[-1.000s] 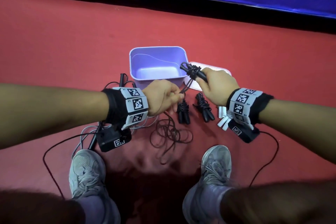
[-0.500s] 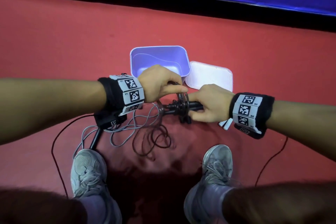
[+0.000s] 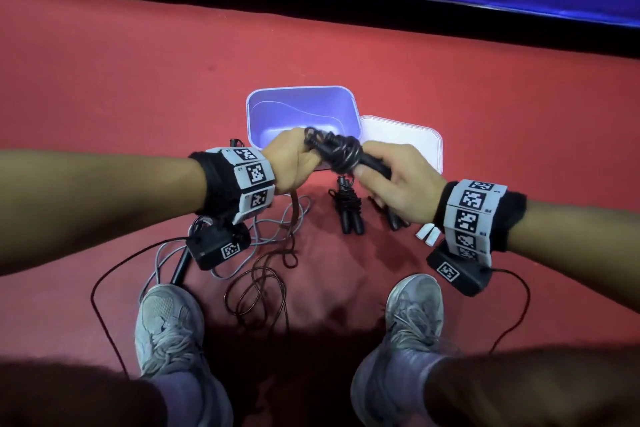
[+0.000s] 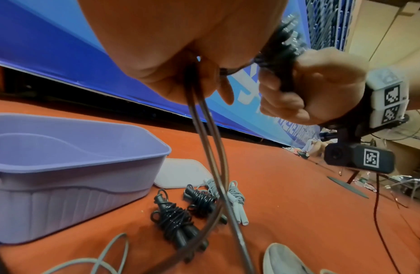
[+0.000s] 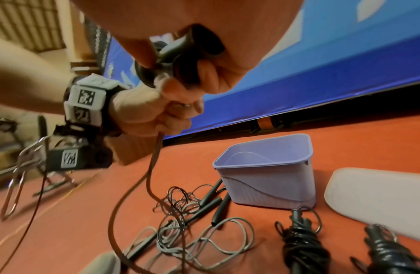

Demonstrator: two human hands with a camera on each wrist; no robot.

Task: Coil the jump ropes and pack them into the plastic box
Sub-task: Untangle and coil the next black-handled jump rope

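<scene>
My right hand [image 3: 398, 189] grips the black handles [image 3: 372, 163] of a rope [image 3: 341, 152], its cord partly wound round them. My left hand [image 3: 294, 163] is clenched on the loose cord [image 3: 258, 282], which hangs from my fingers [image 4: 199, 81] to a tangle on the red floor [image 3: 138, 80]. The open box [image 3: 301, 94] sits just beyond my fingers, its lid [image 3: 405, 135] beside it. Below them on the floor lie two wound black ropes [image 3: 348, 204], a white one [image 4: 234, 200], and a loose grey rope [image 5: 204, 241].
</scene>
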